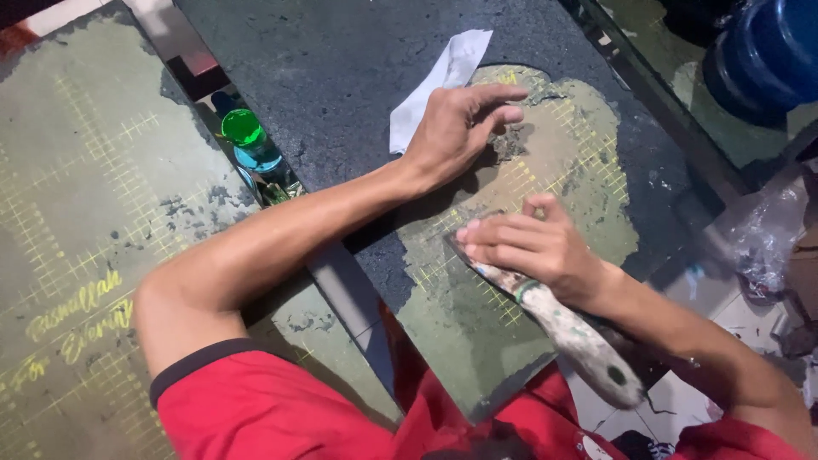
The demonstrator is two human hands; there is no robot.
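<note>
A paint-crusted scraper with a pale, worn handle lies low against a dark grey flat panel, its blade edge tucked under the person's fingers at the border of a scraped patch of greenish-tan surface ruled with a faint yellow grid. The right hand is closed around the tool near the blade, fingers curled over the top and pressing down, the handle trailing back toward the body. The left hand rests flat and spread on the panel just beyond the blade, fingertips at a small heap of loosened grey crumbs; it grasps nothing, only bearing down on the surface. A white strip of paper or tape lies under the left wrist's far side.

To the judgement of an onlooker, the work goes best with the blade kept nearly flat so that it lifts the coating without gouging the grid beneath, short pushes away from the bracing hand, and the left fingers held clear of the edge's path.

To the left, a second panel, already bared to the same greenish-tan with yellow lettering, lies beside it; in the gap between them stands a bottle with a bright green cap. A large blue container and crumpled clear plastic sit to the right. The person wears red clothing.
</note>
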